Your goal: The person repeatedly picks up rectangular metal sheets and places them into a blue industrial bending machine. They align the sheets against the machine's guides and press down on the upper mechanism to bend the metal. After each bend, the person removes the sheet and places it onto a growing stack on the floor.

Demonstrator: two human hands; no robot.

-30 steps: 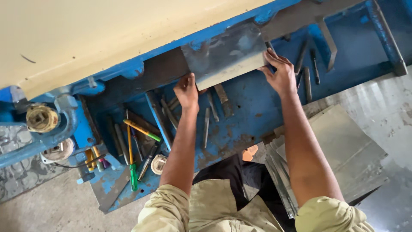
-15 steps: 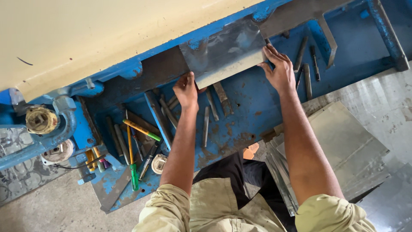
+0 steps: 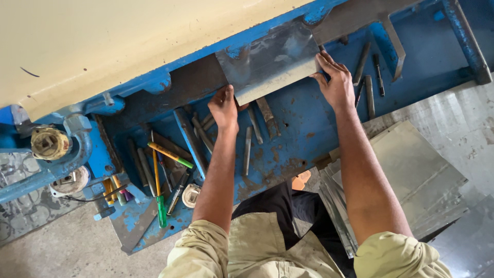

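Observation:
A grey metal sheet (image 3: 270,59) lies on the blue machine bed (image 3: 303,123), its far edge under the cream-coloured machine housing (image 3: 128,41). My left hand (image 3: 224,106) grips the sheet's near left corner. My right hand (image 3: 335,82) presses on the sheet's near right corner with fingers spread along the edge. Both forearms reach forward from my beige sleeves.
Loose tools lie on the blue bed: screwdrivers with yellow and green handles (image 3: 160,175), metal rods and punches (image 3: 368,77), a small round part (image 3: 191,195). A stack of cut metal sheets (image 3: 411,175) sits at the right. A blue pipe with a brass fitting (image 3: 49,144) is at the left.
Both hands stay on the sheet's near corners with the sheet in about the same place. The view has shifted only slightly.

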